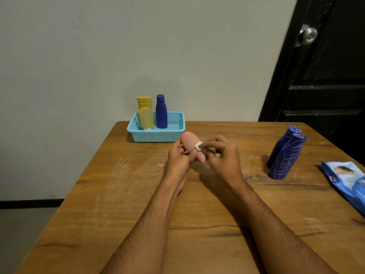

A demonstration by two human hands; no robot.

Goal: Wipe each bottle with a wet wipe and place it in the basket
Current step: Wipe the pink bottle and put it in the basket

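The wipes packet (347,186) is cut off by the right edge of the view, so only part of it shows. One scratched blue bottle (286,157) stands in front of a second one (282,143) and hides most of it. In the basket (156,133), a small pale yellow bottle (145,118) covers the lower half of the taller yellow one (145,102). A plain blue bottle (161,112) stands upright beside them.

The left hand (178,157) grips the lower end of a pink bottle (192,144), fingers curled round it, so that end is mostly hidden. The right hand (223,153) pinches a small folded white wipe (198,145) between thumb and fingertips and presses it against the side of the pink bottle. The bottle is tilted and held above the middle of the surface (118,194), just in front of the basket.

The basket sits at the far edge of the surface, against the wall (98,56), with open room in its right half. The two scratched bottles stand well apart to the right, near the packet. A dark door (325,86) stands behind the right far corner. The left and near parts of the surface lie open.
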